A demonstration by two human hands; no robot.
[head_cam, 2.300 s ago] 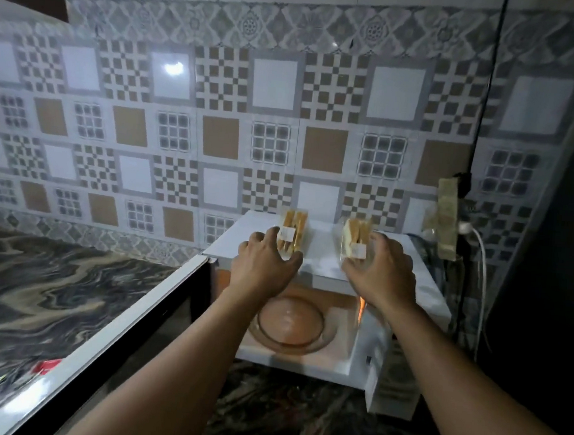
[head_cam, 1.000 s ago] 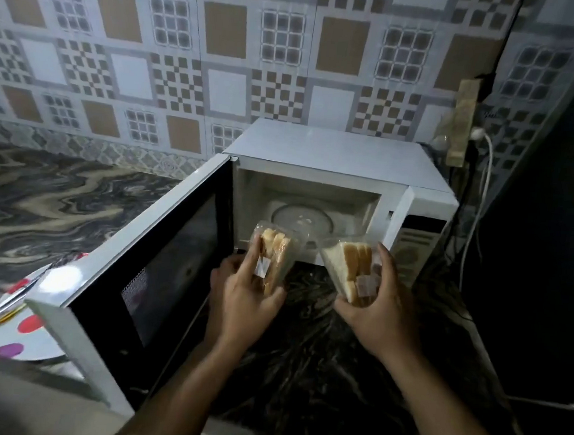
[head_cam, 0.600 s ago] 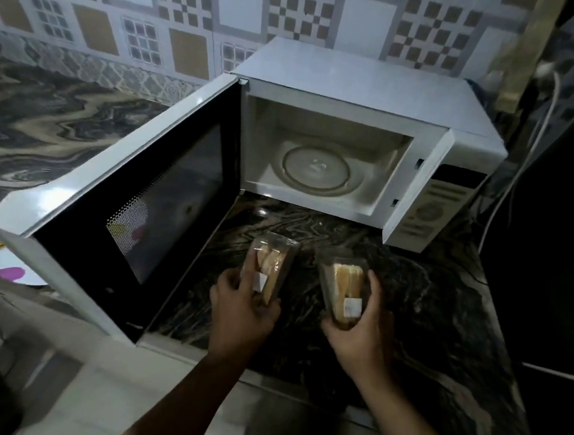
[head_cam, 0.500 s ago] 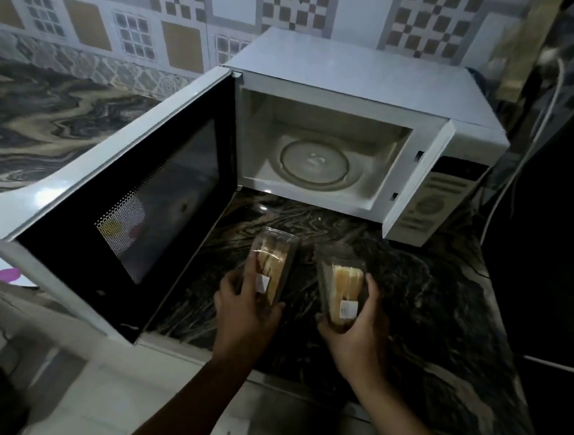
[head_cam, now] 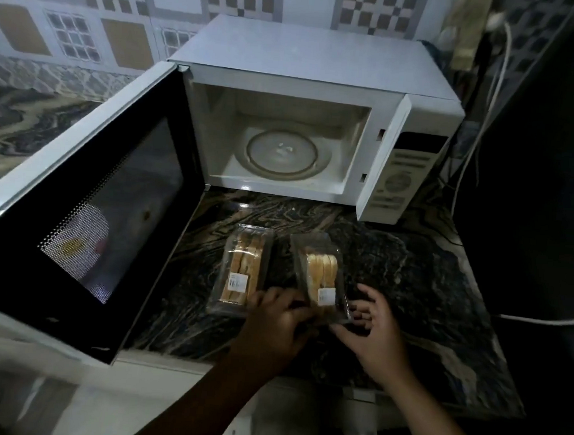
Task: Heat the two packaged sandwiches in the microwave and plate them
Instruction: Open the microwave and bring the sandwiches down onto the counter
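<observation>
Two clear-packed sandwiches lie side by side on the dark marble counter (head_cam: 427,297), in front of the open microwave (head_cam: 308,64). The left sandwich package (head_cam: 243,269) lies free, with nothing holding it. My left hand (head_cam: 275,324) reaches across to the near left corner of the right sandwich package (head_cam: 320,275); its fingertips are blurred, so a grip cannot be made out. My right hand (head_cam: 371,325) sits at that package's near right corner with its fingers spread and relaxed. The glass turntable (head_cam: 282,153) inside the microwave is bare.
The microwave door (head_cam: 83,208) swings out wide to the left, up to the counter's front edge. A spotted plate (head_cam: 73,247) shows through the door's mesh window. White cables (head_cam: 487,95) hang at the right by a dark wall. Patterned tiles line the back.
Both packages went from the microwave's top down to the counter. My left hand let go of the left package and moved to the right one; my right hand loosened its hold.
</observation>
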